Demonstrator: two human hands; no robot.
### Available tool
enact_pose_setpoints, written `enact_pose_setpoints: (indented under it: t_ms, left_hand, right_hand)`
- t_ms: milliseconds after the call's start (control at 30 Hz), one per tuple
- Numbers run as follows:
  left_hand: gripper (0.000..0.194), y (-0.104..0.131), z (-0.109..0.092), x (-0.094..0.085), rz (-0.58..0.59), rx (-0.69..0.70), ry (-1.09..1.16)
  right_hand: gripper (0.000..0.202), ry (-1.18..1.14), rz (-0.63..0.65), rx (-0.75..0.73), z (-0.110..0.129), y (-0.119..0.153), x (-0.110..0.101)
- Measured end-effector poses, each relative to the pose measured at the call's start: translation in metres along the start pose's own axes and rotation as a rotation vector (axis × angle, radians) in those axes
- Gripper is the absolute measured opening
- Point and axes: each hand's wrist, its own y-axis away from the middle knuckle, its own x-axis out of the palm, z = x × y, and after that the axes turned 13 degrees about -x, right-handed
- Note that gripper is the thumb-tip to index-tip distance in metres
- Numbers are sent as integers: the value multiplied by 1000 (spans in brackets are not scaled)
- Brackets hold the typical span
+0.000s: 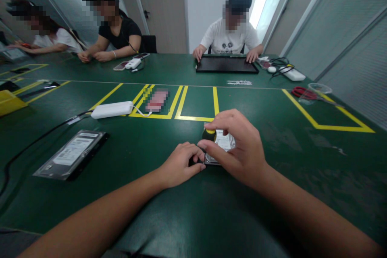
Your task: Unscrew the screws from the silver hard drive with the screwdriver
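A hard drive [224, 142] with a white label lies on the green table in front of me, partly covered by my hands. My right hand [242, 151] is closed on a screwdriver [209, 134] with a yellow and black handle, held upright over the drive between thumb and fingers. Its tip is out of sight. My left hand [180, 164] grips the drive's near left edge with curled fingers and thumb. To the left, a second hard drive [71, 153] rests label up on the table, apart from both hands.
A white power strip [111, 109] with a black cable lies beyond the second drive, near a pink phone [157, 100]. Yellow tape [196, 118] marks the table. Across it, a person handles a black panel [226, 64]; two others sit left. Red cable [304, 93] lies right.
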Motion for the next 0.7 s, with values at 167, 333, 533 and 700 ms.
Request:
enact_pose_setpoints:
  t_ms: [167,333,533,700]
  left_hand:
    - [10,-1,0,-1,2,26,-2]
    - [9,0,2,0,1,28,0]
    - [9,0,-1,0,-4,-1,9]
    - [10,0,-1,0,-3,22,6]
  right_hand:
    - [15,-11,3,27,2,0,-2]
    - [22,-57,-2,34,3,1,-2]
    - [18,-7,-28,20,0,-1,0]
    - [17,-11,3,43,1,0,-2]
